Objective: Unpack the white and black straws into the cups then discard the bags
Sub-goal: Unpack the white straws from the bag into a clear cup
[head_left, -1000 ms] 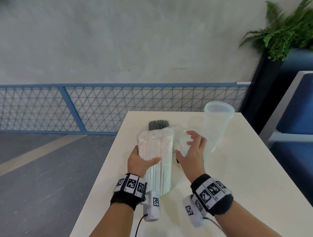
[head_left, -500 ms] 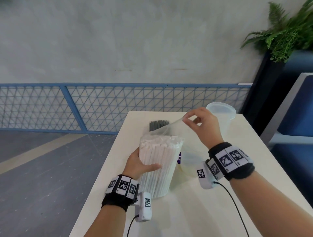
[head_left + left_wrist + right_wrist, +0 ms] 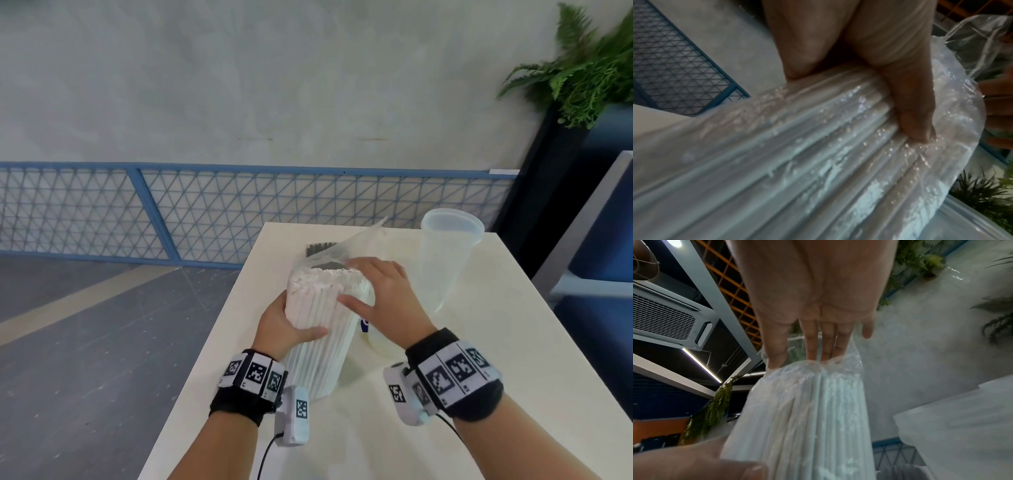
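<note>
A clear bag of white straws (image 3: 318,342) stands upright on the white table (image 3: 462,377). My left hand (image 3: 291,325) grips its side, the thumb pressed across the plastic (image 3: 910,113). My right hand (image 3: 376,294) sits on the bundle's top end, fingers over the straw tips and thumb down the front. In the right wrist view its fingertips disappear behind the bag's open rim (image 3: 818,363). The loose bag flap (image 3: 363,236) sticks up behind. Black straws (image 3: 320,247) lie just beyond, mostly hidden. A clear cup (image 3: 445,260) stands upright at the right.
A whitish translucent object with a blue mark (image 3: 375,337) lies behind my right wrist; what it is I cannot tell. The table's left edge (image 3: 219,329) drops to grey floor. A blue mesh fence (image 3: 239,212), a plant (image 3: 582,78) and a blue seat (image 3: 609,240) surround the table.
My right hand let go of the raised bag flap and came down onto the top of the white straws. The left hand kept its grip on the bag.
</note>
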